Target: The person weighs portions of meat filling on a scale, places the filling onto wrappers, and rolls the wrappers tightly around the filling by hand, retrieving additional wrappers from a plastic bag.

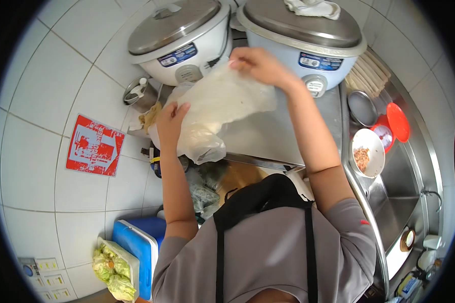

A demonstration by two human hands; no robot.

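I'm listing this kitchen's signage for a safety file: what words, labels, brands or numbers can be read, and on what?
"TINGUISHER", running sideways on the red wall sign; the other lettering is too worn to read surely.
Too small to read: the left cooker's blue sticker and the right cooker's blue sticker.
Also too small: the wall labels at lower left.
Plastic bag: no lettering I can make out.

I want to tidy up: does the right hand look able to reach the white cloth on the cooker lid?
Probably yes: nothing visible stands between the right hand and the white cloth on the lid, though it would first have to release the plastic bag.
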